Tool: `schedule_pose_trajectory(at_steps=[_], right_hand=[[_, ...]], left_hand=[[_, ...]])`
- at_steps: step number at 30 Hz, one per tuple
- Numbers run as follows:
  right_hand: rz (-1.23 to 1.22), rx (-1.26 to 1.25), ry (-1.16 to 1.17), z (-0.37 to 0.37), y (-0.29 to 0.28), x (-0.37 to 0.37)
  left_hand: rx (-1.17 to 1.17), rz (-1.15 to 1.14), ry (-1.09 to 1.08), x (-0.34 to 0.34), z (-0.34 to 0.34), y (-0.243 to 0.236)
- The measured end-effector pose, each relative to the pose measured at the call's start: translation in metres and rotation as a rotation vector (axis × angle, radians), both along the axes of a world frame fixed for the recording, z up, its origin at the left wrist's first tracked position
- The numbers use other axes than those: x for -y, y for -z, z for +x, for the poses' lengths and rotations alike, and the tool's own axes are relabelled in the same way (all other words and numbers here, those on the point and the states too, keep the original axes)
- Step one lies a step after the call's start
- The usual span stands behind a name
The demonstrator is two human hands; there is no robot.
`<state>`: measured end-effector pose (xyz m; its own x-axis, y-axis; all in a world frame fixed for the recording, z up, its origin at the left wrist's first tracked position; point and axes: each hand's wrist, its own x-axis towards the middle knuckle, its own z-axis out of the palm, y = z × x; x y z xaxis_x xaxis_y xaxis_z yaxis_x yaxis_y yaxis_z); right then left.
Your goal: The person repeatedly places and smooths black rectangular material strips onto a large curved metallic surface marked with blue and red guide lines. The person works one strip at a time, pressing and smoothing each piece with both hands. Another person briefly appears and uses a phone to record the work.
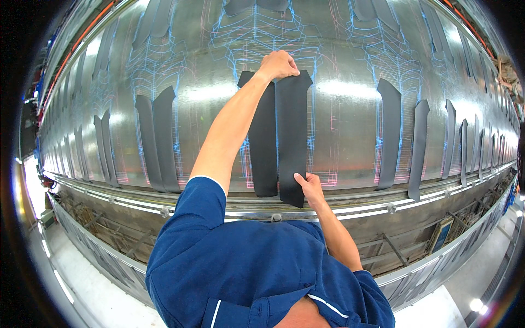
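Observation:
A long dark grey flat strip (294,126) with an angled top end lies lengthwise before me on the shiny metal table (342,123). My left hand (279,64) pinches its far end. At the near end my right hand (310,188) grips the strip's right edge, thumb on top. That near end reaches past the table's edge. Close on its left lies a second dark strip (262,147), partly covered by my left forearm. Blue and pink lines mark the metal around both strips.
More dark strips lie in pairs to the left (156,142) and right (389,136), continuing along the table. Further dark pieces (377,13) lie at the far side. A metal rail (246,206) runs along the near edge, above an open framework. Another person's hand (506,76) shows at far right.

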<state>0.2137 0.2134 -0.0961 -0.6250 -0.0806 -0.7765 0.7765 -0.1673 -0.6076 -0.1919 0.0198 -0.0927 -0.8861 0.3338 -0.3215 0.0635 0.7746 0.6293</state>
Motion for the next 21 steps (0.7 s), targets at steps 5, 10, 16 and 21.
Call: schedule_pose_trajectory(at_steps=[5,10,16,21], right_hand=[[-0.007,-0.010,0.019,-0.001,0.000,0.001],[0.013,-0.021,0.017,0.002,0.005,0.001],[0.078,-0.063,-0.038,0.008,0.011,-0.001],[0.080,0.000,-0.035,0.014,-0.001,-0.004]], left_hand=[[0.017,0.004,0.002,-0.001,-0.001,-0.002],[0.028,0.010,-0.001,0.000,0.000,-0.006],[0.044,0.010,-0.012,0.000,0.002,-0.005],[0.027,0.011,-0.009,0.001,-0.001,0.002]])
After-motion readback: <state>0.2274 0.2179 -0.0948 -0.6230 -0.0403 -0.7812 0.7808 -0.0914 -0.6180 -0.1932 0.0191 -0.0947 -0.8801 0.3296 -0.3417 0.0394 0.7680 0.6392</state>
